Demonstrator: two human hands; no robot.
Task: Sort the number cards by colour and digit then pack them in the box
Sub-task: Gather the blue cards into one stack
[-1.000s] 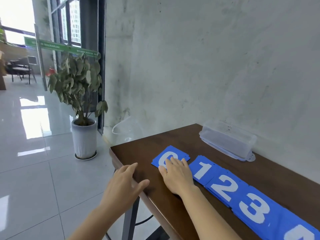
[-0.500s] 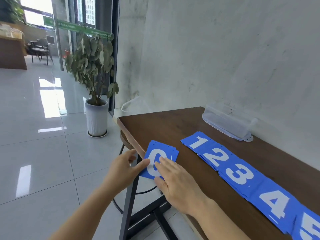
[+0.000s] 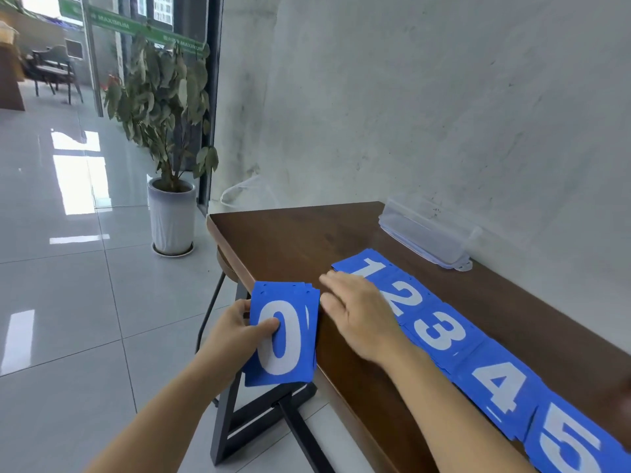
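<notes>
Just off the near edge of the desk [image 3: 307,240], the left hand [image 3: 235,336] grips the blue 0 cards [image 3: 283,336], thumb across the white digit and fingers behind. The pile is slightly fanned and held clear of the wood. A second ago it lay flat on the desk under the right hand's fingers, then it was slid to the edge. Now it is lifted free, so gathering for packing seems to have begun.

The right hand [image 3: 358,315] lies on the desk, fingers straight and holding nothing, at the near side of the 1 pile [image 3: 370,268], probably the next to collect. The 2 [image 3: 403,298], 3 [image 3: 438,332], 4 [image 3: 500,387] and 5 [image 3: 566,442] piles overlap in a row along the desk.

At the desk's far edge, against the wall, stands the clear box [image 3: 426,240], with no cards visible in it.
</notes>
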